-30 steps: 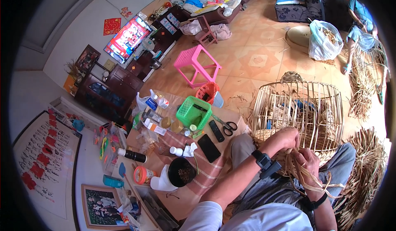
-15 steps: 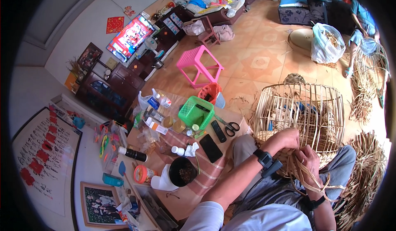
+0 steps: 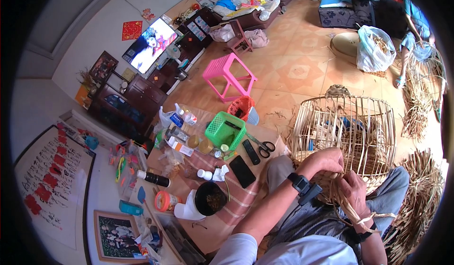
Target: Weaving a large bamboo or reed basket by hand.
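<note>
A half-woven straw basket (image 3: 301, 123) with bare upright ribs rests on my lap, a braided loop on its far side. My left hand (image 3: 329, 160) is closed at the basket's near edge, fingertips bent in on a strip that they mostly hide. Just below and to the right, my right hand (image 3: 353, 189) pinches flat straw strips (image 3: 341, 199) against the woven part. The loose ends of these strips hang down over my right wrist. Both hands nearly touch. Something blue and more straw show inside the basket through the ribs.
Dried straw bundles (image 3: 418, 203) lie at my right. On the table at left are scissors (image 3: 266, 149), a phone (image 3: 242, 171), a green basket (image 3: 226, 132) and a black bowl (image 3: 210, 199). A pink stool (image 3: 230, 76) stands ahead. Another person (image 3: 416, 24) sits at far right.
My right hand has shifted slightly, its fingers drawn closer to the weave, and the strips in it hang more bunched together. My left hand stays nearly in place. The television picture differs.
</note>
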Tool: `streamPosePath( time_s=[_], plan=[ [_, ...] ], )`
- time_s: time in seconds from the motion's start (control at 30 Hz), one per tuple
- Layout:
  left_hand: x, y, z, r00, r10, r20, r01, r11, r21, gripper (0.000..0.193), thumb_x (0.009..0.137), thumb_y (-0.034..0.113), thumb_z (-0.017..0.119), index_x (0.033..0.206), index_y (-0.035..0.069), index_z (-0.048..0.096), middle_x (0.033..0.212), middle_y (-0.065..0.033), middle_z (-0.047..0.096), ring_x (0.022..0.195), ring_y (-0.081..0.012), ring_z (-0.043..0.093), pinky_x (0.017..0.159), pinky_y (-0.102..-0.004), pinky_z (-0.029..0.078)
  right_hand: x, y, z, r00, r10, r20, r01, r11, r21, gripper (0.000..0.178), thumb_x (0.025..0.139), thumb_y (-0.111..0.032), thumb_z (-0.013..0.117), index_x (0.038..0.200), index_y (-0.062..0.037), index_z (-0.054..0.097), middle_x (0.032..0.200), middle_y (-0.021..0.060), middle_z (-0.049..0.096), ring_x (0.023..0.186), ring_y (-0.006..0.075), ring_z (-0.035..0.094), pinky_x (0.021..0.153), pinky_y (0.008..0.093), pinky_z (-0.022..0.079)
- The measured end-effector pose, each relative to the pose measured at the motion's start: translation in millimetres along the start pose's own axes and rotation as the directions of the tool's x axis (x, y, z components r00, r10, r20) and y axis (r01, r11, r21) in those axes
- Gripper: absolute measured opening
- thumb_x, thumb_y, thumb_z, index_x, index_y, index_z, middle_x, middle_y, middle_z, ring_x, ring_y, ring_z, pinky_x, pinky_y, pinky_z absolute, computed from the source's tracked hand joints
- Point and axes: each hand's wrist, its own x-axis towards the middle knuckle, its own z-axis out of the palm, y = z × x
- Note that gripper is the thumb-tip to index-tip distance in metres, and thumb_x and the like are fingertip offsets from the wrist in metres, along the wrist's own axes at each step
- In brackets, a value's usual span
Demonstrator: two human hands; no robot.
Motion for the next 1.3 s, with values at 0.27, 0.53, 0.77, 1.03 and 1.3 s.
streamPosePath(
  time_s=[0.27, 0.53, 0.77, 1.03, 1.3],
  plan=[
    [13.8, -0.3, 33.8, 0.941, -0.129, -0.313, 0.164, 0.983, 0.087, 0.017, 0.074, 0.007, 0.070, 0.084, -0.005, 0.074, 0.083, -0.0245, 0.073, 0.081, -0.0347, 0.073, 0.074, -0.0445, 0.058, -1.1, -11.2, -3.3, 0.998, -0.043, 0.043, 0.043, 0.999, 0.006, 0.030, 0.070, -0.006, 0.071, 0.099, -0.0011, 0.066, 0.085, 0.0124, 0.052, 0.076, 0.0325, 0.059, 0.065, 0.0459, 0.049],
    [1.9, -9.6, 6.5, 0.997, 0.042, -0.071, -0.045, 0.998, -0.041, 0.041, 0.086, 0.028, 0.073, 0.117, 0.001, 0.070, 0.093, -0.0160, 0.075, 0.076, -0.0211, 0.070, 0.067, -0.0383, 0.055, -4.3, 12.7, -4.9, 0.988, -0.054, 0.144, 0.015, 0.965, 0.261, 0.028, 0.078, -0.009, 0.066, 0.104, 0.0009, 0.059, 0.104, 0.0182, 0.058, 0.098, 0.0390, 0.063, 0.084, 0.0471, 0.053],
    [5.5, 6.5, 43.6, 0.862, -0.034, -0.506, 0.169, 0.960, 0.224, 0.029, 0.085, 0.016, 0.073, 0.110, 0.001, 0.073, 0.076, -0.0164, 0.073, 0.057, -0.0162, 0.065, 0.058, -0.0340, 0.053, -6.8, 39.3, -26.0, 0.945, 0.327, 0.026, -0.315, 0.881, 0.354, 0.017, 0.087, 0.000, 0.067, 0.105, -0.0015, 0.066, 0.093, 0.0179, 0.064, 0.085, 0.0410, 0.066, 0.073, 0.0454, 0.055],
    [6.7, -10.1, 44.0, 0.935, -0.131, -0.330, -0.081, 0.825, -0.559, 0.037, 0.090, -0.007, 0.056, 0.126, -0.002, 0.063, 0.109, -0.0080, 0.073, 0.094, -0.0097, 0.067, 0.074, -0.0205, 0.051, 8.4, 54.4, -13.4, 0.957, 0.289, -0.034, -0.281, 0.947, 0.154, 0.037, 0.087, -0.011, 0.073, 0.120, -0.0018, 0.060, 0.101, 0.0209, 0.069, 0.084, 0.0411, 0.070, 0.073, 0.0463, 0.056],
    [-9.4, -11.3, 49.2, 0.928, 0.043, -0.371, -0.339, 0.514, -0.788, 0.044, 0.088, -0.002, 0.056, 0.131, -0.001, 0.058, 0.122, -0.0069, 0.066, 0.113, -0.0147, 0.062, 0.093, -0.0263, 0.050, 25.6, 61.7, -9.0, 0.960, 0.271, 0.072, -0.277, 0.956, 0.094, 0.026, 0.089, -0.003, 0.063, 0.114, -0.0026, 0.057, 0.089, 0.0253, 0.068, 0.086, 0.0471, 0.067, 0.070, 0.0532, 0.054]
  ],
)
